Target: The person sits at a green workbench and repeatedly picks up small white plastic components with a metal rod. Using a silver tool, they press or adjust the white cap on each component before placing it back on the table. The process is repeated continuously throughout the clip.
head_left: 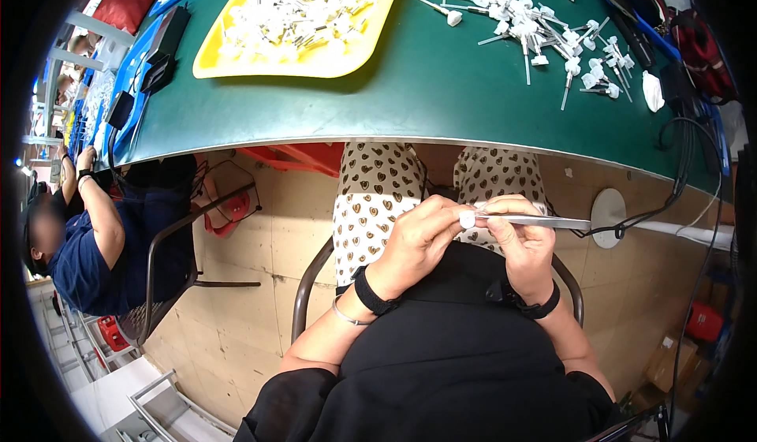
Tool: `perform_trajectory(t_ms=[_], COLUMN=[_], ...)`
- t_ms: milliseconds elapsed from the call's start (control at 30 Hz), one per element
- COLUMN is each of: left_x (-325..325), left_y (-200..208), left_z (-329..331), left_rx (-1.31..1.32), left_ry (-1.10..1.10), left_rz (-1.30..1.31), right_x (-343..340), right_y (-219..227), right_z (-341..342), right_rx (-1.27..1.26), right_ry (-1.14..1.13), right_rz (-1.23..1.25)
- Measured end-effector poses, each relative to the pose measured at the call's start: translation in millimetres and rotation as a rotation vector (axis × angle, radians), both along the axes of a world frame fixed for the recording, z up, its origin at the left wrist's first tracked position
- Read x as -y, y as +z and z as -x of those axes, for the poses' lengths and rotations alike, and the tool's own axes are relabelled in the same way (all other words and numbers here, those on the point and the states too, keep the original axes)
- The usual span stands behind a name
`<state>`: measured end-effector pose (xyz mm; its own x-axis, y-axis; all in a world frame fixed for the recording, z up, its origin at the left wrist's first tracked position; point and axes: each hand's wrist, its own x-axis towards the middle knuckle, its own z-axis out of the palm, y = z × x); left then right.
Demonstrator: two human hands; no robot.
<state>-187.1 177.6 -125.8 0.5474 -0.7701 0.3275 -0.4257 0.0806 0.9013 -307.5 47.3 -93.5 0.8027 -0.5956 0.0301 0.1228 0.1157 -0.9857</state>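
Above my lap, just off the table's near edge, my hands meet. My left hand (419,242) pinches a small white plastic part (467,219) between thumb and fingertips. My right hand (523,245) is closed around metal tweezers (561,222), whose broad end points right. The tweezers' tips are at the white part, but the fingers hide whether they touch it. On the table at the upper right lie several loose white-headed pieces with thin metal stems (524,24). Many similar pieces fill a yellow tray (315,70) at the upper left.
The green table (426,111) spans the far side. A black device (167,44) and blue trays (134,99) stand at its left. Black cables (684,158) hang off the right end. Another person (98,253) sits at the left. A white lump (653,92) lies near the right edge.
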Motion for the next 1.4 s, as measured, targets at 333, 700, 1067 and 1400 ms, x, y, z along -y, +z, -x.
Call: perform_trajectory(t_ms=[333, 700, 1067, 1400], left_x=[0.5, -0.7, -0.2, 0.3], left_y=[-5.5, -4.8, -6.5, -7.1], left_z=[2.4, 2.8, 2.8, 3.4], left_rx=[0.007, 0.042, 0.054, 0.029], left_ry=[0.041, 0.046, 0.04, 0.018], left_rz=[0.008, -0.025, -0.04, -0.035], right_x=[3.3, 1.9, 3.0, 2.8], right_y=[5.1, 4.3, 1.6, 4.1], right_z=[-3.5, -5.4, -7.0, -6.9], right_rx=[-0.04, -0.05, -0.02, -0.062], right_ry=[0.041, 0.038, 0.027, 0.044], right_rz=[0.487, 0.511, 0.534, 0.466])
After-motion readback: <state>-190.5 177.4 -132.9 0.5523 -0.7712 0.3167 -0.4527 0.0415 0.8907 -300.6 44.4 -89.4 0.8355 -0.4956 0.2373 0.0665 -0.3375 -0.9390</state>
